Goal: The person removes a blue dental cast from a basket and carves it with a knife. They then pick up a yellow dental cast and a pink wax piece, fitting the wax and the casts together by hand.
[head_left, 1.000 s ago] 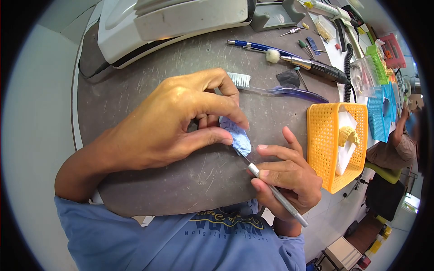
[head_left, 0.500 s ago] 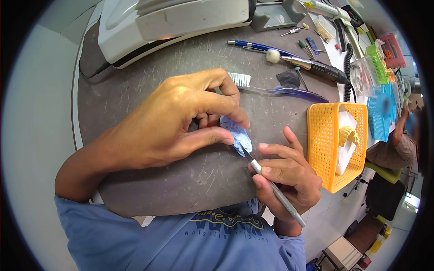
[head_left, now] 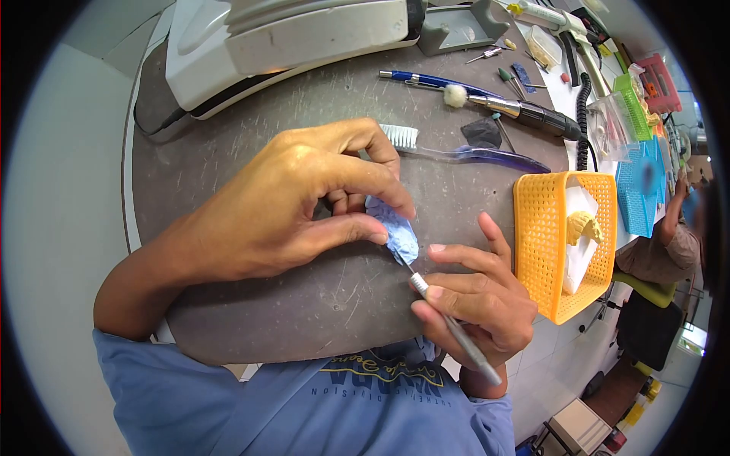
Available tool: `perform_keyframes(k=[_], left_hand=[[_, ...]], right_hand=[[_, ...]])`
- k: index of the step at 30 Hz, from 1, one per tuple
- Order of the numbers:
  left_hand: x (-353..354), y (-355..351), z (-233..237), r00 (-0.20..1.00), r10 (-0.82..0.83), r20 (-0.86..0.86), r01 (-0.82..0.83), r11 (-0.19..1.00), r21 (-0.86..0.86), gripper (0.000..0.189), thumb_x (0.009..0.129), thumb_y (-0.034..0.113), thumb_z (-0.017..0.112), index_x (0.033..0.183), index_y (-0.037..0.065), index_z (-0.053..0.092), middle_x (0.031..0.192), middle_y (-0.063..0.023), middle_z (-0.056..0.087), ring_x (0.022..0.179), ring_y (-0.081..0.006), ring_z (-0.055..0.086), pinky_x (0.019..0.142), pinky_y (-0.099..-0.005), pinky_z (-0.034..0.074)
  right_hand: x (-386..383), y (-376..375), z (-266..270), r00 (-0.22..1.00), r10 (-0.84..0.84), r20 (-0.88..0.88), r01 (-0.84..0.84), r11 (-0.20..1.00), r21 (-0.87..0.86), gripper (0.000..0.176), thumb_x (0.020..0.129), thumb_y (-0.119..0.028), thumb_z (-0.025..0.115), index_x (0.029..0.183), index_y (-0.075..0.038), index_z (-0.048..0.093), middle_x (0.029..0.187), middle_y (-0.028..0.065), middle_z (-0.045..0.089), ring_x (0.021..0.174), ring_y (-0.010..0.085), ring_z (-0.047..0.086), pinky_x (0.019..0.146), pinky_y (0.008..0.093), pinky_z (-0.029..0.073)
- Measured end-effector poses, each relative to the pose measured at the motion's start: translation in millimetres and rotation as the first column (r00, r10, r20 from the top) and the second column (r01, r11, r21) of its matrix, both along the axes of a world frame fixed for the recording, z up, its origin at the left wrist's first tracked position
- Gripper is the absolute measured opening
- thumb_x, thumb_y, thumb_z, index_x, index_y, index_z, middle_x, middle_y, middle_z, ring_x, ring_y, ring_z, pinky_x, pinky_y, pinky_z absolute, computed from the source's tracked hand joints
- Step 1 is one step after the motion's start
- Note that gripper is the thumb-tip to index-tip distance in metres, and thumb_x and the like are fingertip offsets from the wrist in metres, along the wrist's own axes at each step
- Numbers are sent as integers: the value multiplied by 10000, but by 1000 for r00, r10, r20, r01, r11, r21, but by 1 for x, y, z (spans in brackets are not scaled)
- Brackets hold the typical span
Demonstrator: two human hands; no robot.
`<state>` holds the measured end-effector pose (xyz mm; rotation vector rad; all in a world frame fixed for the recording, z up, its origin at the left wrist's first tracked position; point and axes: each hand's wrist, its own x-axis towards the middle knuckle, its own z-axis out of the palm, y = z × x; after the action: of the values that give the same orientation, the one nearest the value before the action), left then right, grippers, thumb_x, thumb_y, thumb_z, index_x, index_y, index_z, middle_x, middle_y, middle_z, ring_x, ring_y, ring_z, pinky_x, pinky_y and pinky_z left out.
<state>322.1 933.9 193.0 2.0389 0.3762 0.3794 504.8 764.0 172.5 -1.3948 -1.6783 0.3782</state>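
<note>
- We have the pale blue lump point(head_left: 401, 239) above the grey worktop point(head_left: 334, 311), in front of our chest.
- Its surface looks matte, crumpled and uneven, with small ridges and pits; its upper end is partly hidden by our fingers.
- Our left hand point(head_left: 304, 190) holds it in a narrow pinch between thumb and fingertips.
- Our right hand point(head_left: 483, 300) grips a slim silver blade tool point(head_left: 473, 351) like a pen, its tip at the lump's lower end; we cannot tell how deep it goes.
- Near our left fingers lies a toothbrush point(head_left: 498, 157).
</note>
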Motion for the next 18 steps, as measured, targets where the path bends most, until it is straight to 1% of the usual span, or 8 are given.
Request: perform_keyframes(k=[4,6,10,11,12,13,15,18], left_hand=[[1,0,-1,1000,7,11,-8,1000,30,246,774,126,808,1007,62,763,977,-47,604,805,-110,580,620,-239,470],[0,0,2,1000,14,-17,-14,999,40,261,759,132,821,1000,55,757,949,-44,598,781,-111,575,607,-242,469],[-2,-7,6,996,45,-82,-40,997,66,303,706,127,862,952,25,718,863,-45,565,718,-126,562,571,-255,464],[-2,-9,6,996,37,-84,-31,997,67,303,706,127,862,952,25,718,863,-45,565,718,-126,562,571,-255,464],[-1,-12,5,997,36,-62,-26,988,150,308,693,109,868,932,18,697,851,-51,554,709,-134,558,568,-261,463],[0,-13,4,999,34,-39,-24,973,230,316,679,91,874,912,11,677,839,-56,542,699,-143,555,566,-267,463],[0,-15,2,999,29,-26,-22,969,245,316,674,76,873,904,11,666,843,-59,544,694,-147,554,560,-270,460],[0,-16,-1,999,35,-12,-31,968,250,318,667,53,872,895,10,654,848,-63,546,687,-149,551,551,-273,457]], right_hand=[[1,-1,-3,1000,6,8,-7,999,32,231,711,-67,860,855,-106,683,802,37,745,974,245,723,1114,543,363],[0,-2,-4,994,10,-106,-6,999,45,254,708,-45,845,872,-96,658,799,44,730,959,259,726,1115,548,357],[-8,-4,-10,978,-62,-200,85,991,107,260,703,-19,814,874,-90,631,782,51,703,937,279,730,1104,551,372],[-9,-3,-9,988,-70,-141,86,990,115,248,706,-14,799,863,-89,623,771,53,693,930,285,731,1094,552,385],[-10,-2,-9,994,-78,-80,87,988,124,235,708,-8,784,853,-87,616,761,56,682,923,292,732,1084,552,399],[-10,-2,-9,993,-86,-82,96,988,123,235,708,-8,784,853,-87,616,761,56,682,923,292,732,1084,552,399],[-10,-1,-11,996,-81,-28,84,986,143,214,718,-10,772,827,-83,603,742,54,669,922,293,732,1070,558,414],[-10,-1,-10,997,-81,-18,82,988,132,200,724,-19,768,807,-83,598,736,52,667,922,290,732,1069,561,416]])
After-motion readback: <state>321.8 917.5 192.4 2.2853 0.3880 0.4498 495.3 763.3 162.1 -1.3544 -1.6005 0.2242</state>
